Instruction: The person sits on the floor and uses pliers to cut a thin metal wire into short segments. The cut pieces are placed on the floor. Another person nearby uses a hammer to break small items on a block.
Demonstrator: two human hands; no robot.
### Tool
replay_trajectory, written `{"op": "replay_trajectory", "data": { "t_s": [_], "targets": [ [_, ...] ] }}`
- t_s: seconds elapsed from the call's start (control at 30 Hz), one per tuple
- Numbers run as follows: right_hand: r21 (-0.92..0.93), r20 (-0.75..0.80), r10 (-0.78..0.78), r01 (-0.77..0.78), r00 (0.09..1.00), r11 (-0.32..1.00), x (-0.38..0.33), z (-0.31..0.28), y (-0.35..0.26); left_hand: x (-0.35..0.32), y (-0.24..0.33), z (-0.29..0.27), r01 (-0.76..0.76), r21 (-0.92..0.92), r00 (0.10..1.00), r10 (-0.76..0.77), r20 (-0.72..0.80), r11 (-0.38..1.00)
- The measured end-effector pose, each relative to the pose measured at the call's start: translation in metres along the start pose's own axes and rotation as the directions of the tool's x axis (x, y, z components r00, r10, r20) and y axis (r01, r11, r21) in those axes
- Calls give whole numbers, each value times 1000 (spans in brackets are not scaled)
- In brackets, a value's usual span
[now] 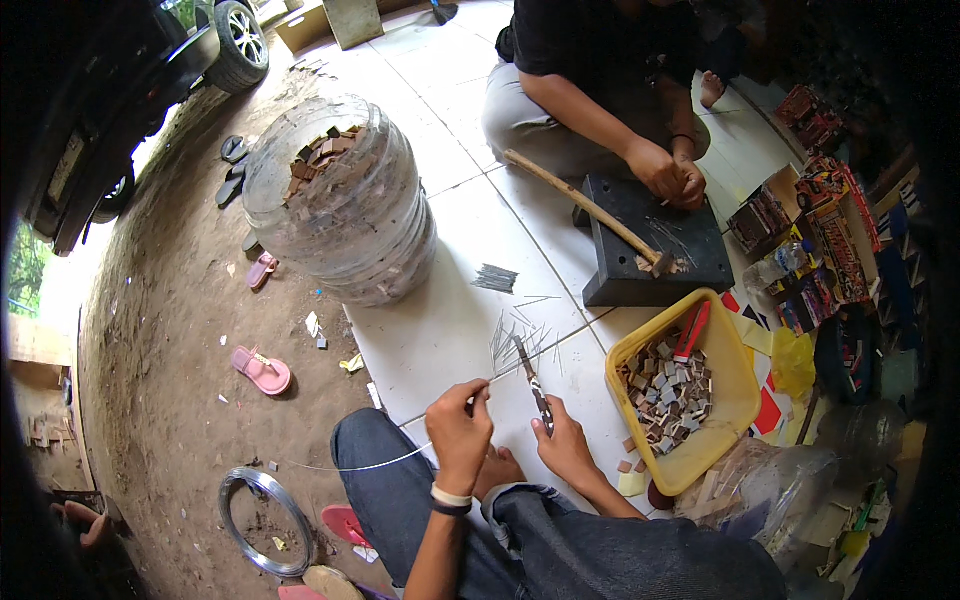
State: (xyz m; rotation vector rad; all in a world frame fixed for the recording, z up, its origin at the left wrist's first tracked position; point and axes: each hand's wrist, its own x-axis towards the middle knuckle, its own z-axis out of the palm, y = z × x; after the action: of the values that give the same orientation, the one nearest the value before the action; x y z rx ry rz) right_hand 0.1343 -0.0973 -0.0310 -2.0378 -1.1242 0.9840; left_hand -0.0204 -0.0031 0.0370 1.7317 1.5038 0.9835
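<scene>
- Head view, hidden parts: tips of left hand [460, 425] fingers curled out of sight around thin steel wire [350, 463]; wire hard to follow where it crosses pale tile, clearer where it trails off to the left of that hand over the jeans toward the wire coil [262, 520] on the dirt.
- Left hand: closed, pinching the wire between thumb and fingers, white band on its wrist.
- Right hand [565, 440]: wrapped around the handles of cutting pliers [533, 382], jaws pointing away from the hand, too small to tell if they bite the wire.
- Just beyond both hands: scattered cut wire pieces [520, 340] on the white tile floor [440, 330]; a tidier bundle farther out.
- Right of the right hand: yellow tub [735, 395] with small brown and grey blocks and a red-handled tool inside, partly cut by clutter at the rim.
- Far beyond the hands: another person's hands [670, 172] on a dark slab [650, 245], a wooden-handled hammer [590, 212] lying across it; upper body cut off by the frame.
- Far beyond the left hand: clear plastic jug [345, 200] with wood blocks, contents blurred through the wall.
- Left of the left hand: pink sandal [262, 371] on dirt.
</scene>
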Motion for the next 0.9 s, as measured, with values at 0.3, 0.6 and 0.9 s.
{"op": "replay_trajectory", "data": {
  "t_s": [0.3, 0.6, 0.9],
  "targets": [
    [107, 281, -27, -3, 959, 994, -1, -33, -20, 15, 24, -181, -481, 492, 852, 519, 67, 726],
    [-344, 343, -76, 201, 936, 917, -51, -65, 13, 23, -12, -359, -692, -389, 538, 74, -840, 608],
    [-540, 539, -319, 610, 780, 580, -36, 77, -63, 8, 7, -315, -433, -489, 589, -173, -790, 758]
  ]
}}
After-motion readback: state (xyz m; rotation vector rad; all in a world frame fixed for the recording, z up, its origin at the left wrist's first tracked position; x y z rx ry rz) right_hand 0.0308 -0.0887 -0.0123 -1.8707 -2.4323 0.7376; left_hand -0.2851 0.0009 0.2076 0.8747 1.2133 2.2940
